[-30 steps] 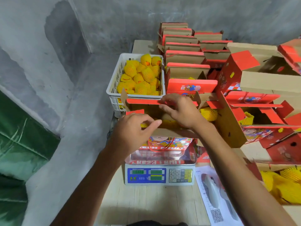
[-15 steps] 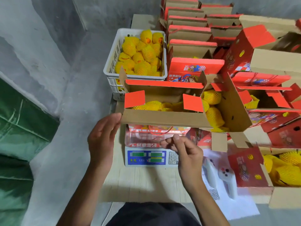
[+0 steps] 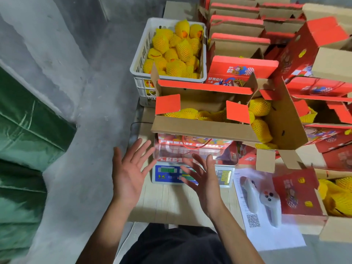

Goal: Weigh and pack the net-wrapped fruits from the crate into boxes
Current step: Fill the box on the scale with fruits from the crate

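A white crate [image 3: 139, 73] at the back holds several fruits in yellow net [image 3: 172, 49]. In front of it an open red-and-brown box [image 3: 200, 128] with net-wrapped fruits inside stands on the blue scale [image 3: 167, 173]. My left hand [image 3: 129, 168] hovers with spread fingers to the left of the scale. My right hand [image 3: 202, 178] is spread over the scale's display. Both hands hold nothing and are apart from the box.
Stacks of red boxes [image 3: 242, 67] fill the back and right. Another open box [image 3: 282, 119] with fruits leans to the right. A paper sheet with two white handheld devices [image 3: 266, 204] lies right of the scale. A grey wall and green tarp [image 3: 22, 149] are left.
Both hands have left the box on the scale, pulled back toward me and spread open. The camera has tilted down.
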Demonstrator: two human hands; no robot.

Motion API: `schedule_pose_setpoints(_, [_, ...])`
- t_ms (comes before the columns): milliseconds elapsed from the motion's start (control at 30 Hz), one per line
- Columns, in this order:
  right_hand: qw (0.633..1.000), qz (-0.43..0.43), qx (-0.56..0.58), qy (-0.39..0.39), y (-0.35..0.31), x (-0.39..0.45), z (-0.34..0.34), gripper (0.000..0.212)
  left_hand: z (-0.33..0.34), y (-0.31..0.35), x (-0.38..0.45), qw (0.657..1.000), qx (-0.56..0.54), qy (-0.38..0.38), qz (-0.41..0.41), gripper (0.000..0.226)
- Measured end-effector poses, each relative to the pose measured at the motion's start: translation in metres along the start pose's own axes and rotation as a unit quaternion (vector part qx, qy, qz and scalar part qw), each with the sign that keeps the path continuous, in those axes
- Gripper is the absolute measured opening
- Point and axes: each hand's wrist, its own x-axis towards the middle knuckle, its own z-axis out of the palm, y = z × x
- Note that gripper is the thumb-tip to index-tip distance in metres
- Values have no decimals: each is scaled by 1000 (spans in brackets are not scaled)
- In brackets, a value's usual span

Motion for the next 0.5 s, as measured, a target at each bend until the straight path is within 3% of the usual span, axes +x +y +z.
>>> schedule_pose_setpoints(67, [999, -26, -26, 6, 0, -1, 2, 68, -1, 2, 0, 1000, -4, -1, -3, 75])
schedule_pose_setpoints(167, [987, -133, -93, 16, -6, -5, 9, 52, 0, 6, 0, 1000, 2, 7, 16, 73])
schedule_pose_setpoints(333, [911, -349, -201, 84, -57, -5, 27, 16, 21, 31, 16, 984, 96, 51, 140, 48])
schedule_pose_setpoints(433, [866, -431, -235, 91, -97, 5, 40, 10, 39, 50, 44, 962, 175, 77, 195, 18])
schedule_pose_setpoints(500, [844, -462, -258, 83, -122, 17, 46, 9, 50, 59, 65, 945, 234, 70, 218, 19])
